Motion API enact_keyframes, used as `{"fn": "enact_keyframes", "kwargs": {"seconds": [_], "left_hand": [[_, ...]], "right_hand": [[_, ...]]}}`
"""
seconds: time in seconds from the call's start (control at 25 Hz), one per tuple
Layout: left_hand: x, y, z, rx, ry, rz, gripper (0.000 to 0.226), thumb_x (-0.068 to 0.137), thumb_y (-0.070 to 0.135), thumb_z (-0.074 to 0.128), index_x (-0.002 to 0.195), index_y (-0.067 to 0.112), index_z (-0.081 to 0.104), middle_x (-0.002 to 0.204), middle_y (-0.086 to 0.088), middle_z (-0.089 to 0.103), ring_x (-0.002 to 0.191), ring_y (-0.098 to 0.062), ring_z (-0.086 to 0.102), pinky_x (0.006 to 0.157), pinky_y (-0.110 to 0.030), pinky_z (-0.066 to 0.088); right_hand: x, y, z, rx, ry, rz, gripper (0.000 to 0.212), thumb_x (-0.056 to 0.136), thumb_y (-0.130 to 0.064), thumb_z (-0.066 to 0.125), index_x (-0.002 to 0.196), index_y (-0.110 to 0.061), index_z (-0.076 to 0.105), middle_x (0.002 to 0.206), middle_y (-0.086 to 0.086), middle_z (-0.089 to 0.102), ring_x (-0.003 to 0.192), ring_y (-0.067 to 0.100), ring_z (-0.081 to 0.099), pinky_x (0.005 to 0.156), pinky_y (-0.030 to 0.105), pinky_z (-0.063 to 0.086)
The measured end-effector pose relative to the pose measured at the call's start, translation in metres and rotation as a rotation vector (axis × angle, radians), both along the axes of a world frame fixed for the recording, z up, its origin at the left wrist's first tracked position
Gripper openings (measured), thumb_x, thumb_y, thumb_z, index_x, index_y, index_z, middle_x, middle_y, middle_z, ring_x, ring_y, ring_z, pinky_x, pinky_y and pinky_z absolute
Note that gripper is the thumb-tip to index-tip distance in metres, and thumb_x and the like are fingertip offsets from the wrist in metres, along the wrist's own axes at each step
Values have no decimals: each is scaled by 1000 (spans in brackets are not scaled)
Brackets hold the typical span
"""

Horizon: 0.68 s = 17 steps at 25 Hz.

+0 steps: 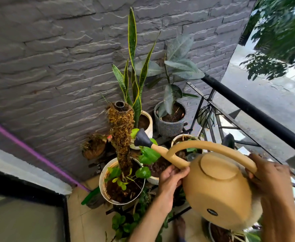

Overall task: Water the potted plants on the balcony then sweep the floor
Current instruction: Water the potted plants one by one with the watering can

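Watering can (218,187), tan, round-bodied, held tilted over the cluster of pots in the balcony corner. Right hand (267,173) grips the arched handle at its rear end; left hand (171,177) clasps the base of the spout. Black rose (142,138) points at the moss pole (121,130) standing in a white pot (102,182). Beyond: snake plant (132,67), grey ribbed pot (169,127), grey brick wall (56,58). Black railing (256,112) along the right.

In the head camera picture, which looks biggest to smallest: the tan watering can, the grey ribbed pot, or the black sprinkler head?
1. tan watering can, though it is nearest the camera
2. grey ribbed pot
3. black sprinkler head
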<state>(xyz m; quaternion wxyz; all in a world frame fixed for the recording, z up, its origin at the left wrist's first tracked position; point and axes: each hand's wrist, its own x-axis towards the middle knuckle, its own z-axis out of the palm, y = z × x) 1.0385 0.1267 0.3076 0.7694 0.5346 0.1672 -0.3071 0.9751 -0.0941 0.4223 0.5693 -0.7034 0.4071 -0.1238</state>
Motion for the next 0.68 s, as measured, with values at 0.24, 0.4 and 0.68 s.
{"fn": "enact_keyframes", "kwargs": {"seconds": [0.24, 0.4, 0.68], "left_hand": [[-40, 50, -10, 26, 46, 53, 30, 89, 12, 83, 118, 20, 79, 111, 10, 83, 107, -2, 75, 82, -22, 53], [-49, 80, -10, 47, 34, 100, 31, 89, 18, 84, 120, 21, 80, 114, 9, 83, 120, -15, 70, 94, -32, 52], [-46, 108, -3, 35, -7, 113, 32, 92, 20, 81, 124, 20, 79, 119, 5, 82, 128, -20, 68, 117, -50, 46]], "right_hand": [[-37, 46, -18, 50, 1, -31, 32, 83, -35, 69, 57, -17, 73, 41, -2, 56, 47, 18, 55, 56, 30, 39], [-45, 72, -19, 72, -10, -55, 39, 79, -42, 73, 61, -8, 72, 45, 3, 60, 42, 12, 57, 58, 33, 41], [-32, 107, -6, 90, -31, 4, 35, 80, -43, 72, 55, -18, 75, 53, 5, 63, 69, 25, 58, 73, 45, 44]]}}
